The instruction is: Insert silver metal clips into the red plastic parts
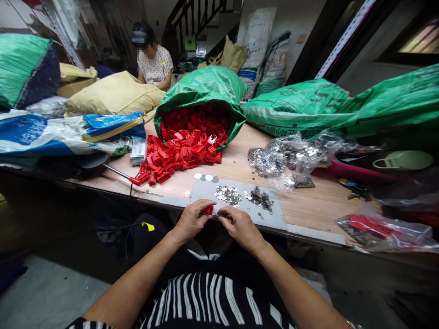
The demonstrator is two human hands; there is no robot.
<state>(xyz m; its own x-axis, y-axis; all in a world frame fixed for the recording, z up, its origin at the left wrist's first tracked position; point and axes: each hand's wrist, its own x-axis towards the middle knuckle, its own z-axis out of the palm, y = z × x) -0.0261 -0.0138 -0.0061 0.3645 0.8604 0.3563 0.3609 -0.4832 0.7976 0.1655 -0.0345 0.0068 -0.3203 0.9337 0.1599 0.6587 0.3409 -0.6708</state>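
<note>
My left hand (pixel 192 220) pinches a small red plastic part (pixel 209 209) just in front of the table's near edge. My right hand (pixel 240 226) meets it from the right, fingers closed on a thin metal tool or piece whose tip touches the red part. Just beyond the hands, a grey metal plate (pixel 274 219) carries two small heaps of shiny metal pieces (pixel 228 194) (pixel 261 198). Further back, a pile of red plastic parts (pixel 178 155) spills out of an open green sack (pixel 206 89).
A wooden table (pixel 318 205) holds clear bags of metal pieces (pixel 291 157), a bag of red and metal items (pixel 384 230), green sacks (pixel 377 107) and blue-white sacks (pixel 61 132). A red-handled tool (pixel 120 173) lies left. Another person (pixel 154 59) sits at the far side.
</note>
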